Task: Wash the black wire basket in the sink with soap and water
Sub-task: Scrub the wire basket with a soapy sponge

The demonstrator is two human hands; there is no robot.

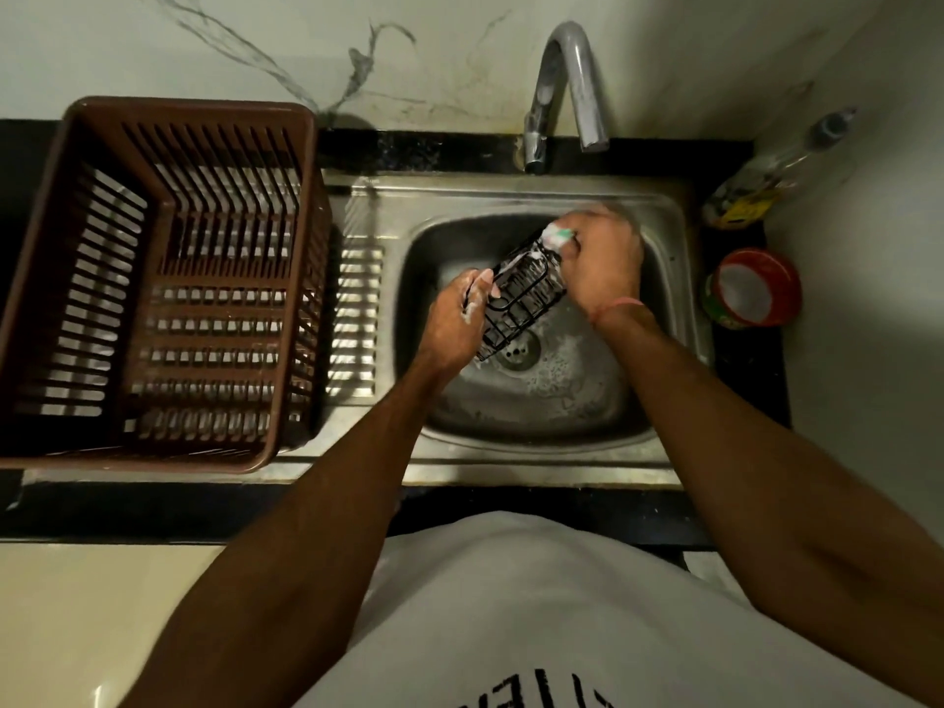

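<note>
The black wire basket hangs tilted over the steel sink, above the drain. My left hand, soapy, grips its lower left edge with curled fingers. At the basket's upper end, my right hand holds a foamy green-and-white scrubber and presses it against the wires. Suds lie on the sink floor around the drain. No water comes from the tap.
A brown plastic dish crate stands on the drainboard to the left. On the black counter to the right are a red tub of white soap and a clear bottle lying on its side. The wall rises right behind the tap.
</note>
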